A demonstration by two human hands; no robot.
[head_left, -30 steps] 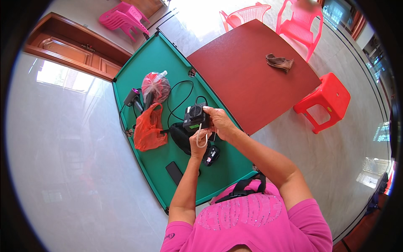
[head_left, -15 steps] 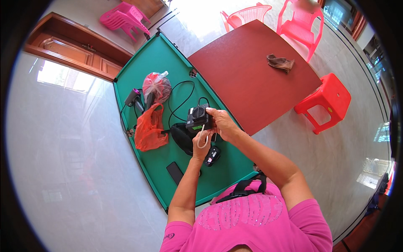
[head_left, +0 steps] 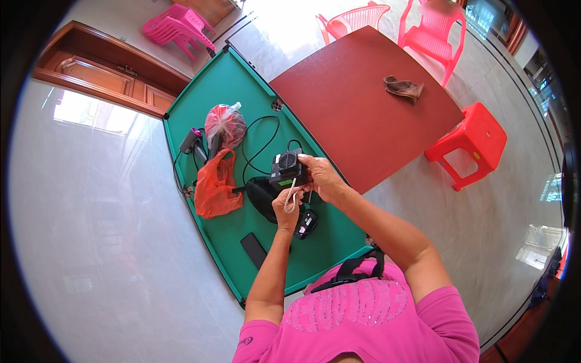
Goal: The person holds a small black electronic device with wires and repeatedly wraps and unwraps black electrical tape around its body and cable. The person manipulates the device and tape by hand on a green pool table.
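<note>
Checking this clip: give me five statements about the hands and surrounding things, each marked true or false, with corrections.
1. The right hand holds the black box-shaped device. True.
2. The brown cloth lies on the red-brown table. True.
3. The orange-red plastic bag also lies there. False: it lies on the green table.
4. The left hand is on the dark phone-like slab. False: it is at the white cord, beside the device; the slab lies on the green table.
5. The stool is green. False: it is red.
</note>
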